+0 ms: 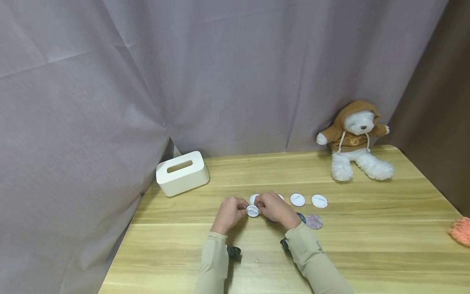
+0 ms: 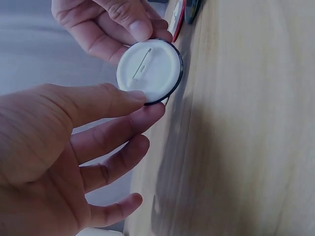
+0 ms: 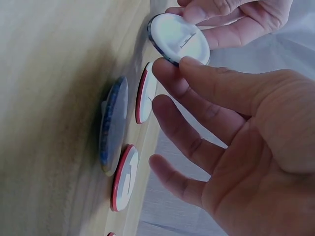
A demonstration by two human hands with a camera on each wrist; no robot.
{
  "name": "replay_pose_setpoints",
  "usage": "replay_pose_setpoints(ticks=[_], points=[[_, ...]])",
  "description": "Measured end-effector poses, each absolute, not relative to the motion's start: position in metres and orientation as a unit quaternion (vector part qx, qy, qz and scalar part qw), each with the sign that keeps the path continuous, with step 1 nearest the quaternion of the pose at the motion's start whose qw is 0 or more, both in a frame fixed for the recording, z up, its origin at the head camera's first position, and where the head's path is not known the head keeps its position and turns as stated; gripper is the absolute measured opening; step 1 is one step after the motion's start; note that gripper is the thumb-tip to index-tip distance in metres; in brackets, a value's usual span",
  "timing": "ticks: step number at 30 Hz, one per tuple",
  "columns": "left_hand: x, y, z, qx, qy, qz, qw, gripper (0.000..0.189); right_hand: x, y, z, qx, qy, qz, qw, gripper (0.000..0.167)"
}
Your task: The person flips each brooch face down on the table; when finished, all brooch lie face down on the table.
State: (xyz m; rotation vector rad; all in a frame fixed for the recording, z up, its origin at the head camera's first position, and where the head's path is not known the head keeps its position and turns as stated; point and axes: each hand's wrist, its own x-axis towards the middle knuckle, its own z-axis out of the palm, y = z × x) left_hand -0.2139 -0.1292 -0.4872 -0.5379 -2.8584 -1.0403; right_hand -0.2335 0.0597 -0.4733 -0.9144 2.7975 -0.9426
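Observation:
A round pin badge (image 1: 252,211) is held just over the table between both hands, its white back and metal pin facing up toward the head camera. My left hand (image 1: 229,213) pinches one edge between thumb and forefinger; the other fingers are spread loosely in the left wrist view. At the opposite edge, my right hand (image 1: 276,208) pinches it the same way. The right wrist view shows a blue-edged badge (image 3: 114,128) and red-edged badges (image 3: 125,179) lying below that hand. White-backed badges (image 1: 298,199) form a row behind, partly hidden by the right hand.
A pink-purple badge (image 1: 314,221) and a dark blue badge (image 1: 302,217) lie by the right wrist. A white tissue box (image 1: 182,173) stands back left. A teddy bear (image 1: 355,141) in a brown hoodie sits back right, and orange yarn (image 1: 460,231) lies at the right edge.

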Motion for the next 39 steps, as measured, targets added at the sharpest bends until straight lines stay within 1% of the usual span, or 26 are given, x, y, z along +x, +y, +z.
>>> replay_pose_setpoints(ticks=[9,13,19,24,29,34,39], points=[[-0.210,-0.121,-0.489,-0.132,-0.926,-0.353,-0.026,0.019,-0.228,0.058,-0.475,-0.265,0.918,-0.295,0.029,0.023],[-0.211,-0.120,-0.488,-0.123,-0.930,-0.346,-0.031,0.019,-0.229,0.056,-0.477,-0.261,0.921,-0.287,0.029,0.021],[-0.213,-0.119,-0.488,-0.122,-0.932,-0.340,-0.036,0.019,-0.227,0.055,-0.479,-0.264,0.928,-0.264,0.003,0.024],[-0.213,-0.116,-0.488,-0.125,-0.937,-0.323,-0.042,0.023,-0.225,0.054,-0.479,-0.256,0.934,-0.249,0.004,0.026],[-0.211,-0.115,-0.487,-0.127,-0.944,-0.303,-0.043,0.024,-0.224,0.052,-0.482,-0.254,0.939,-0.230,-0.002,0.025],[-0.211,-0.113,-0.487,-0.127,-0.950,-0.281,-0.047,0.020,-0.221,0.051,-0.484,-0.265,0.936,-0.232,-0.017,0.019],[-0.212,-0.112,-0.489,-0.127,-0.952,-0.276,-0.043,0.019,-0.220,0.052,-0.484,-0.270,0.933,-0.235,-0.026,0.019]])
